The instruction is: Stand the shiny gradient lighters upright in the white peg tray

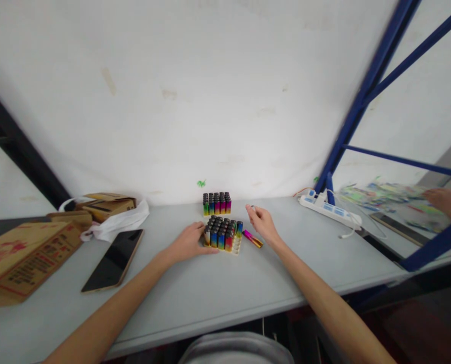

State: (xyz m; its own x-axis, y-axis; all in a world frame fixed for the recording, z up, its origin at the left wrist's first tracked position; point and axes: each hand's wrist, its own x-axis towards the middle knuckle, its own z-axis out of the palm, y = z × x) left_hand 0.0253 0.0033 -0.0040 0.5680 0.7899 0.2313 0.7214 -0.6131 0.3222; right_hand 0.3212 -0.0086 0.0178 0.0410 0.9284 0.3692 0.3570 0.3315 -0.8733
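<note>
Shiny rainbow-coloured lighters [221,236] with dark tops stand upright in rows in a pale tray [236,248], which has bare slots along its right side. My left hand [191,241] grips the tray's left side, thumb at the front and fingers farther back. To the right of the tray, my right hand [261,221] is raised with its fingertips pinched. A small whitish tip shows at those fingers; the rest is hidden. Between the tray and my right forearm lies a loose pink-and-gold lighter [253,238], tilted on its side.
A second block of upright lighters [217,203] stands behind, near the wall. Left are a phone [114,260], a white plastic bag [123,226] and cardboard boxes [28,258]. Right are a power strip [329,210], a blue metal frame [356,121] and another person's hand [445,202].
</note>
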